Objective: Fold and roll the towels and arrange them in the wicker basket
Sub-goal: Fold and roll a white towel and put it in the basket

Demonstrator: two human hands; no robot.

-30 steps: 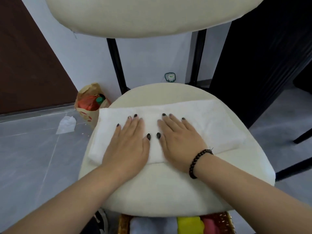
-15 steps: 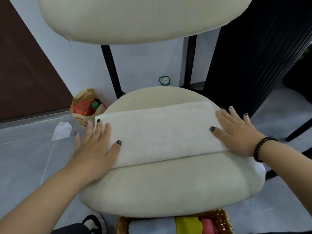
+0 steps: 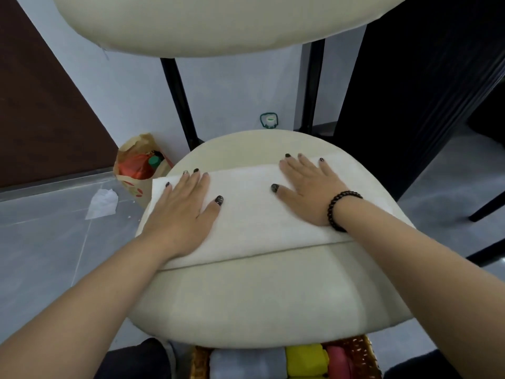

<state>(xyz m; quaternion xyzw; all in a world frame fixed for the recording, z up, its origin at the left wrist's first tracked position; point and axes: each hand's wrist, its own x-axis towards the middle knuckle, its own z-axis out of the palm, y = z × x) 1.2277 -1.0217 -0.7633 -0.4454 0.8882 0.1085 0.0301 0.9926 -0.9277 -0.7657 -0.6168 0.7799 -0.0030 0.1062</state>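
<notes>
A white towel (image 3: 251, 214), folded into a long band, lies across the cream chair seat (image 3: 259, 296). My left hand (image 3: 183, 212) presses flat on the towel's left part, fingers straight. My right hand (image 3: 308, 190), with a dark bead bracelet on the wrist, lies flat on the towel's right part. At the bottom edge, under the seat's front, the wicker basket (image 3: 363, 354) holds rolled towels: a grey one (image 3: 246, 363), a yellow one (image 3: 306, 361) and a pink one (image 3: 338, 362).
The chair's cream backrest (image 3: 218, 20) fills the top, on black posts (image 3: 177, 97). A paper bag (image 3: 136, 170) with red and green items stands on the grey floor at left, beside a crumpled white tissue (image 3: 102, 203). A dark cabinet (image 3: 423, 77) is at right.
Both hands have slid inward from the towel's two ends and now lie flat on top of it. Before that they had swept outward from the middle.
</notes>
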